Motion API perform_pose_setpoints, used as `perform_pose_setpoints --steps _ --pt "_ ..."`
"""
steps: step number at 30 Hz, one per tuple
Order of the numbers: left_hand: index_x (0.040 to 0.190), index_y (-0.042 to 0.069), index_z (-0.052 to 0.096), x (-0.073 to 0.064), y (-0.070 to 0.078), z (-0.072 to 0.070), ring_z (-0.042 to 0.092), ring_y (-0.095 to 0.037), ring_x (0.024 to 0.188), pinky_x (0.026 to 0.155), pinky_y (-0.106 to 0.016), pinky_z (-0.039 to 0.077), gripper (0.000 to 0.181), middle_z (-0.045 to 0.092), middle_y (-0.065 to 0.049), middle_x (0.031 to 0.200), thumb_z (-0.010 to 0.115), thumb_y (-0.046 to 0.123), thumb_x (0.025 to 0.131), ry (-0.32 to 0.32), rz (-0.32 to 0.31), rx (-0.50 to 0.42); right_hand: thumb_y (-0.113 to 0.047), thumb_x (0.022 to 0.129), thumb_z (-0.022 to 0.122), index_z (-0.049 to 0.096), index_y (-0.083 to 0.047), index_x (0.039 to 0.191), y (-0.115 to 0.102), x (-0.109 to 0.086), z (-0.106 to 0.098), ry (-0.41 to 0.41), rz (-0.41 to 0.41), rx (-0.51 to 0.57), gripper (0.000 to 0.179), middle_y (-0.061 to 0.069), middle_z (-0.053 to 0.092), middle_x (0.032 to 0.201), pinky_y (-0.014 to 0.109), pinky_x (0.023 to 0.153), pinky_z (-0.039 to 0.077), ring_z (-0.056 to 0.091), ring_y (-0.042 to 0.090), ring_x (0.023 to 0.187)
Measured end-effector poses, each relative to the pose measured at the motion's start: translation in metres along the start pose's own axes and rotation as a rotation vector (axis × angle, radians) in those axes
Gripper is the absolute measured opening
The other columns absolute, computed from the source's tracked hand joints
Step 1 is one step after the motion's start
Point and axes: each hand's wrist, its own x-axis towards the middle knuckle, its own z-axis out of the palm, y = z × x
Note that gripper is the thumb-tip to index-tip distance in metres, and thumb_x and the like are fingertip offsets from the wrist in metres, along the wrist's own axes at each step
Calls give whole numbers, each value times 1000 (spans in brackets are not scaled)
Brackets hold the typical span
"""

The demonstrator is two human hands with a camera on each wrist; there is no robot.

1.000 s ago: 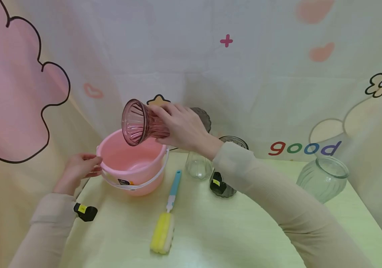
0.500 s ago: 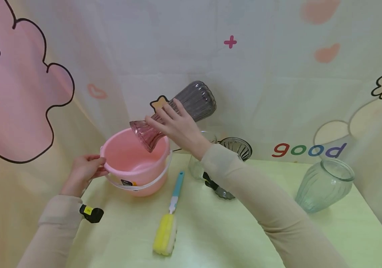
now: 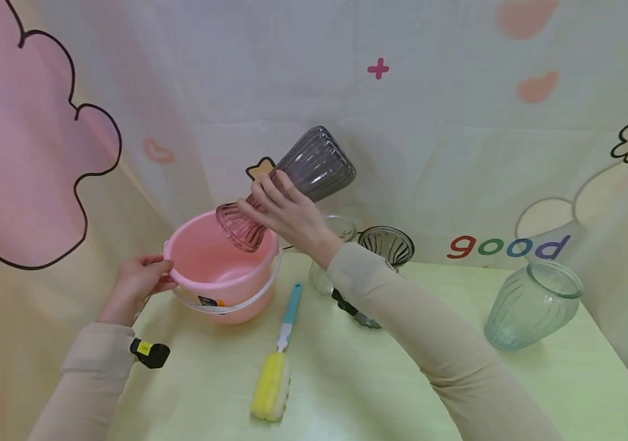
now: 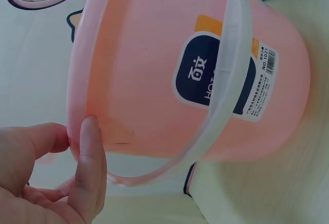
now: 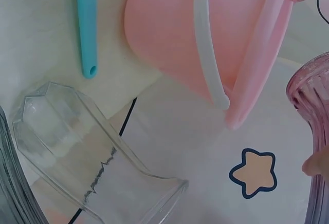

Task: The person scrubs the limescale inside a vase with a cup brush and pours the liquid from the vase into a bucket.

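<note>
My right hand [image 3: 292, 214] grips a ribbed glass vase [image 3: 316, 165] round its narrow neck. The vase shades from smoky grey at the base to pinkish purple at the flared mouth. It is tilted mouth down, base raised to the right, with the mouth over the pink bucket [image 3: 193, 252]. My left hand [image 3: 140, 282] pinches the bucket's rim at its left side, thumb and fingers on either side of it in the left wrist view. The bucket's white handle [image 4: 237, 44] hangs down across its labelled front. In the right wrist view, only part of the vase shows.
A bottle brush [image 3: 272, 386] with a yellow sponge head and blue handle lies front of the bucket. Behind my right forearm stand a clear glass vase [image 5: 77, 136] and a dark ribbed vase [image 3: 385, 242]. A greenish glass vase [image 3: 534, 312] stands at the right. A printed curtain hangs behind.
The right hand has turned the vase, raising its base and lowering its mouth toward the bucket; over the last half second it barely moved. The left hand keeps its hold on the rim.
</note>
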Motion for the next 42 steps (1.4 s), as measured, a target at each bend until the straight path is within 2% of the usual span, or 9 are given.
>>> perform_pose_setpoints --steps 9,14,17,20,23,28,31,35,42 --pt "138 -5 27 -2 2 1 65 -7 70 74 -26 53 58 49 -16 108 50 25 94 -24 14 -4 -28 82 63 37 -20 135 6 -4 -3 266 206 123 59 9 47 126 48 96 36 44 27 118" --pt "137 -5 30 -7 2 6 62 -7 74 72 -26 53 60 49 -18 115 52 28 92 81 44 75 -52 83 57 42 -12 129 13 -4 -13 443 357 309 63 8 54 119 41 86 44 52 25 107" --pt "134 -3 35 -15 7 12 60 -20 93 77 -32 52 59 47 -22 125 52 31 90 206 131 191 -55 80 59 43 -10 128 18 -7 -23 465 425 424 68 7 55 118 40 82 45 53 25 105" --pt "131 0 41 -27 20 25 50 -36 111 83 -43 48 55 46 -22 129 54 32 89 288 308 300 -58 75 62 44 -9 127 24 -12 -39 376 480 569 74 7 55 117 38 80 45 53 23 104" --pt "131 2 41 -42 36 47 47 -37 117 92 -50 42 54 46 -19 130 62 25 86 219 584 291 -55 71 67 43 -9 126 27 -19 -54 207 535 793 76 5 55 116 35 83 47 53 20 105" --pt "140 11 31 -66 55 92 41 -31 126 100 -48 36 78 40 -12 139 74 7 74 -101 935 189 -44 70 75 32 -12 133 16 -40 -67 35 652 1220 82 2 54 122 33 83 50 55 15 107" --pt "140 9 28 -88 60 119 46 -32 122 97 -46 41 85 43 -14 136 76 1 70 -235 977 167 -42 68 77 28 -15 136 -3 -61 -68 4 693 1344 88 0 54 125 32 82 50 56 14 108" --pt "133 3 34 -109 51 147 56 -33 108 85 -39 50 76 49 -16 125 74 -4 69 -300 951 116 -40 65 80 35 -18 132 -28 -92 -67 -47 733 1382 84 -4 55 121 31 81 49 55 11 107" --pt "130 13 40 -102 8 188 60 -23 102 77 -27 53 74 55 -6 119 78 5 67 -349 854 111 -39 65 81 38 -21 130 -53 -142 -65 -171 869 1429 80 -5 56 119 36 82 49 56 14 108"
